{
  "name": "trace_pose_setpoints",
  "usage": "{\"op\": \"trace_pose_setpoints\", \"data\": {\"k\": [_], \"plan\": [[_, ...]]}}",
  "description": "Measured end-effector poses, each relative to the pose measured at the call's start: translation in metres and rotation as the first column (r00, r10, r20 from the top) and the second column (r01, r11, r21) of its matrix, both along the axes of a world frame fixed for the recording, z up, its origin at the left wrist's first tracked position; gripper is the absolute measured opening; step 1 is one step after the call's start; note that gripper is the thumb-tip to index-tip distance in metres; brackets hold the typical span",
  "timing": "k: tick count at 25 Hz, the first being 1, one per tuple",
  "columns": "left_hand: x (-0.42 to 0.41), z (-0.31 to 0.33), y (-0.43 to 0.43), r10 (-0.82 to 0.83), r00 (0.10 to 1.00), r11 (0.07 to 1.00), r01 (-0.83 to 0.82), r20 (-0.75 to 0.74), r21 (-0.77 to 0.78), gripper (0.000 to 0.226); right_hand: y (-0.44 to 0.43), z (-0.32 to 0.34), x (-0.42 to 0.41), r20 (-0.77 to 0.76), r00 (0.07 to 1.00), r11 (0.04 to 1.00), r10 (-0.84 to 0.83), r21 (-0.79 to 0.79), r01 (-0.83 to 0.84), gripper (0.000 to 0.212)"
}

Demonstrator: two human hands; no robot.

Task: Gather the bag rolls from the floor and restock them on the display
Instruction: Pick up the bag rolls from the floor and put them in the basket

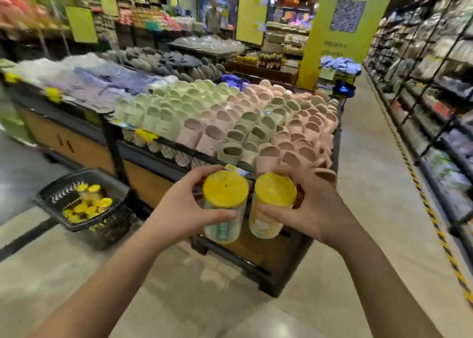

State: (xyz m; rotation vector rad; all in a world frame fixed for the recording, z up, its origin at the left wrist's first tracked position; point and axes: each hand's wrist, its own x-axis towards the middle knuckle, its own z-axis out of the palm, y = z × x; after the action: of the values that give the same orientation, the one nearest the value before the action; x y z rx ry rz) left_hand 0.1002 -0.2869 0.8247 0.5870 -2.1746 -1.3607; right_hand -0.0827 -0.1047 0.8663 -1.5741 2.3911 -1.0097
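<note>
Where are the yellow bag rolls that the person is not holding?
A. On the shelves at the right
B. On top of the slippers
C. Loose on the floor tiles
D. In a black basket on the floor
D: the black basket on the floor, left of the slipper display, holds a cluster of yellow bag rolls.

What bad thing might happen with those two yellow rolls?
The left hand and right hand grip the yellow rolls, one each; either might slip and fall. The slippers crowd the display edge; a bump might knock some off. The basket on the floor could trip you.
</note>
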Motion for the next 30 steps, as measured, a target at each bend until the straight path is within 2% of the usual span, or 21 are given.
{"op": "trace_pose_setpoints", "data": {"k": [2, 5, 8, 13, 17, 21, 26, 30], "plan": [[0.053, -0.004, -0.058, 0.096, 0.995, 0.995, -0.096, -0.011, -0.014, 0.089, -0.081, -0.001, 0.039, -0.038, 0.993, 0.993, 0.114, 0.04, -0.113, 0.068], [0.126, -0.011, -0.134, 0.238, 0.971, 0.97, -0.237, -0.003, -0.06, 0.089, -0.188, -0.01, 0.093, -0.004, 0.975, 0.97, 0.224, 0.095, -0.223, 0.072], [0.189, -0.018, -0.204, 0.359, 0.933, 0.933, -0.358, 0.002, -0.037, 0.089, -0.287, -0.021, 0.138, -0.01, 0.939, 0.928, 0.345, 0.151, -0.34, 0.074], [0.249, -0.03, -0.3, 0.521, 0.852, 0.852, -0.518, 0.041, -0.073, 0.091, -0.425, -0.035, 0.182, -0.033, 0.863, 0.85, 0.503, 0.2, -0.488, 0.069], [0.266, -0.043, -0.393, 0.624, 0.779, 0.781, -0.619, 0.062, -0.082, 0.088, -0.547, -0.047, 0.194, -0.016, 0.799, 0.783, 0.601, 0.215, -0.584, 0.069], [0.256, -0.047, -0.497, 0.661, 0.744, 0.75, -0.658, 0.095, -0.068, 0.088, -0.67, -0.052, 0.186, -0.021, 0.743, 0.724, 0.669, 0.244, -0.645, 0.065], [0.243, -0.058, -0.626, 0.691, 0.703, 0.718, -0.695, 0.171, -0.046, 0.088, -0.816, -0.059, 0.174, -0.04, 0.698, 0.67, 0.715, 0.323, -0.668, 0.067], [0.243, -0.078, -0.706, 0.692, 0.686, 0.712, -0.699, 0.226, -0.061, 0.089, -0.897, -0.074, 0.177, -0.038, 0.69, 0.647, 0.723, 0.387, -0.657, 0.067]]}}
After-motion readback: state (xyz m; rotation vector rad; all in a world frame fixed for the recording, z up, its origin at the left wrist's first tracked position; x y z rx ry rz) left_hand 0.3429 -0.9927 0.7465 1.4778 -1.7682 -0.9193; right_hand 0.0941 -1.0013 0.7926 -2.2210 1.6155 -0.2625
